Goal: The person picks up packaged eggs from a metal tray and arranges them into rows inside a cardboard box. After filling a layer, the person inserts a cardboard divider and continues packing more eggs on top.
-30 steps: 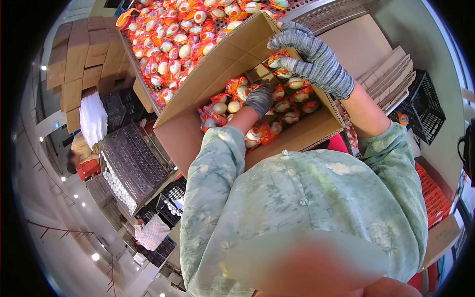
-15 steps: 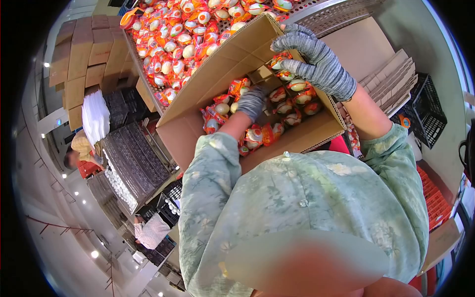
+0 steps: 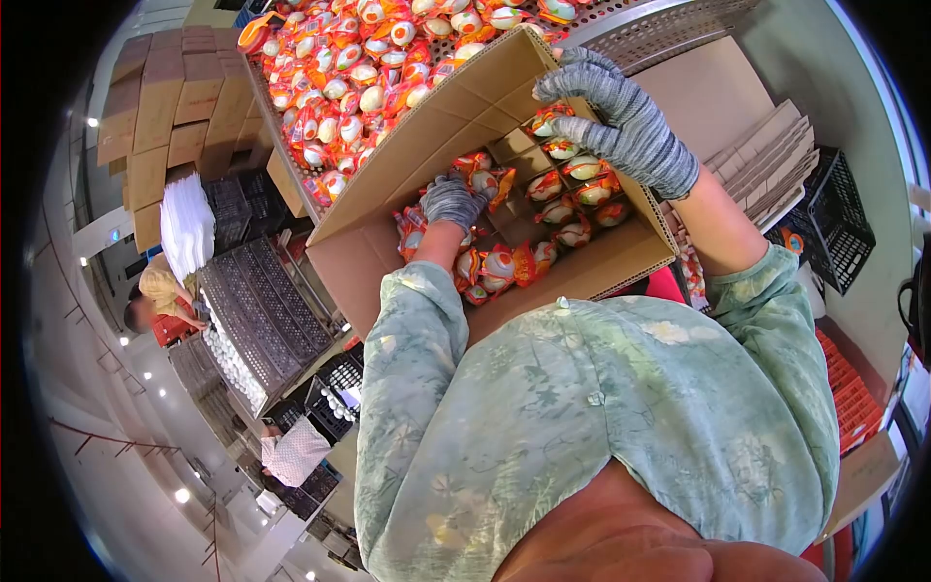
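Observation:
An open cardboard box (image 3: 364, 260) stands tilted before me, with wrapped eggs in orange-and-clear packets (image 3: 585, 167) inside, several of them in divider cells. My left hand (image 3: 453, 201), in a grey glove, is closed among the packets at the box's left side; its fingertips and what they hold are hidden. A loose packet (image 3: 497, 184) lies right beside it. My right hand (image 3: 626, 126), also gloved, rests over the box's upper right edge, thumb and fingers spread apart, the thumb near a packet. Some divider cells (image 3: 519, 167) show bare cardboard.
A perforated metal tray (image 3: 669, 37) with a heap of wrapped eggs (image 3: 339, 87) adjoins the box. Flat cardboard (image 3: 752, 160) and a black crate (image 3: 842, 218) are at right. Stacked cartons (image 3: 160, 112) and two people, one in yellow (image 3: 160, 283) and one in white (image 3: 296, 453), are at left.
My left hand has moved left from the middle of the box, uncovering divider cells. A packet now shows beside its fingers. My right hand has stayed in place.

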A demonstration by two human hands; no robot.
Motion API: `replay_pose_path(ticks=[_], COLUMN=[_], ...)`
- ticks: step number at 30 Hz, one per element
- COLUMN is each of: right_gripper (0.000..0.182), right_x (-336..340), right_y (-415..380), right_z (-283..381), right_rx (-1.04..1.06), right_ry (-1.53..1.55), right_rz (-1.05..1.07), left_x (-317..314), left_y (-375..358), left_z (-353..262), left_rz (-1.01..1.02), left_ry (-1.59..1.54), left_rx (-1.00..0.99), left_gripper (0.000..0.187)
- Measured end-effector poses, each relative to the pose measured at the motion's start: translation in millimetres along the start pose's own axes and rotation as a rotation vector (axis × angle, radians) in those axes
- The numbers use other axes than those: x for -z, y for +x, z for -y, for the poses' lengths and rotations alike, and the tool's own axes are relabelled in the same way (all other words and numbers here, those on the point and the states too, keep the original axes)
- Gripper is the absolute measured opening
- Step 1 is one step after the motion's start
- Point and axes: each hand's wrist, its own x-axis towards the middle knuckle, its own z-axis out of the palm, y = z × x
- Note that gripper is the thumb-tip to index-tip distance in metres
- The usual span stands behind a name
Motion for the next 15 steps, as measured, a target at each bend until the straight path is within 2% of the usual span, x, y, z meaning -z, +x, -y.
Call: replay_pose_path(ticks=[3,6,9,12,15], right_gripper=[0.034,0.034,0.034,0.033,0.033], right_x=[-1,-1,-2,2,-1], right_y=[0,0,0,1,-1], right_z=[0,-1,0,2,-1], right_rx=[0.029,0.023,0.003,-0.013,-0.005], right_ry=[-0.011,-0.008,0.003,0.026,0.0], right_rz=[-0.017,-0.018,-0.009,-0.001,-0.02], left_x=[6,-3,-4,-16,-20], left_y=[-3,9,9,18,22], left_z=[-6,-11,-21,-17,-20], left_rz=[0.052,0.086,0.109,0.019,0.166], left_ry=[-0.041,-0.194,-0.21,-0.253,-0.811], left_rx=[-0.029,-0.193,-0.179,-0.353,-0.219], left_gripper=[0.078,0.082,0.068,0.069,0.062])
